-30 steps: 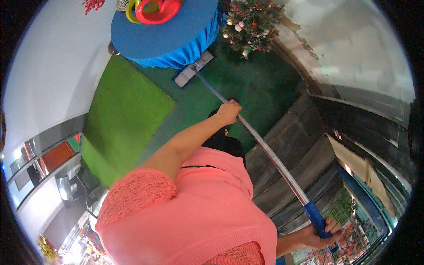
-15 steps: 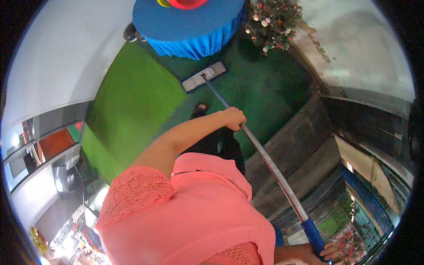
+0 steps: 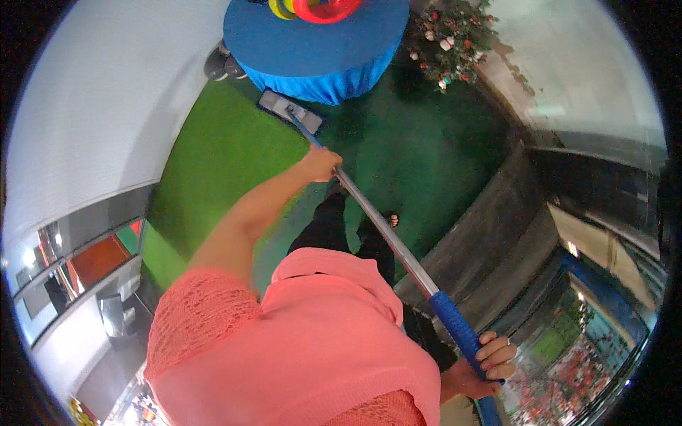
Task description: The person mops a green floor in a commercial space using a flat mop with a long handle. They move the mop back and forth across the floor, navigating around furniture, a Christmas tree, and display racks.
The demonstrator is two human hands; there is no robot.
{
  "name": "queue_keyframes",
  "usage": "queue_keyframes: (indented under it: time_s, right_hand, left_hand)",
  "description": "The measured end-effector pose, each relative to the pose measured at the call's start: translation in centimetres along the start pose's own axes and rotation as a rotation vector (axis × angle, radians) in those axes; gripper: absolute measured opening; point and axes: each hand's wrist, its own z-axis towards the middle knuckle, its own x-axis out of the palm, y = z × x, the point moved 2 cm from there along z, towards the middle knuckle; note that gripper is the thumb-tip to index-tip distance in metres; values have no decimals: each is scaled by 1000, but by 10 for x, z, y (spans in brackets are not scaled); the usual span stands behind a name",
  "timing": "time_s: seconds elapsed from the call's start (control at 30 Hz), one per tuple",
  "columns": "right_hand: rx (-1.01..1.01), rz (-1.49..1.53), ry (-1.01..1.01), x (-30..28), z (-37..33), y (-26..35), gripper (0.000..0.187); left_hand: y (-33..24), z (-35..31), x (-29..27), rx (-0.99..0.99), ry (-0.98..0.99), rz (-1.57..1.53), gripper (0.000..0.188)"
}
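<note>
A flat mop (image 3: 387, 231) with a long metal pole runs from the far floor down to the lower right. My left hand (image 3: 322, 164) is closed around the pole's lower section, close above the mop head. Farther up the pole, my right hand (image 3: 491, 363) wraps around the blue grip (image 3: 457, 323), a ring on one finger. The grey rectangular mop head (image 3: 275, 104) rests tilted on the floor just before the blue-skirted round table (image 3: 312, 53), where bright green and dark green flooring meet.
Red and yellow round items (image 3: 327, 10) sit on the table. A decorated Christmas tree (image 3: 451, 46) stands to its right, dark rounded objects (image 3: 224, 64) to its left. A white wall (image 3: 106, 92) bounds the left; a dark ledge (image 3: 465, 220) runs along the right.
The mop head has swept left along the table front and turned to slant the other way. Both hands moved left with the pole, the right hand also upward. A second foot now shows.
</note>
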Motion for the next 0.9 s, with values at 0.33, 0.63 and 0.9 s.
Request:
queue_keyframes:
  time_s: [0.33, 0.63, 0.9]
  right_hand:
    - [-130, 144, -44, -22, -52, 71, 18]
    - [-509, 2, -393, -125, -110, 171, 23]
    - [-236, 84, 734, -142, 2, 186, 6]
  left_hand:
    - [-100, -17, 6, -51, -125, -135, 24]
    - [-261, 14, 42, 303, -372, -316, 17]
    - [-449, 114, 68, 454, -411, -534, 29]
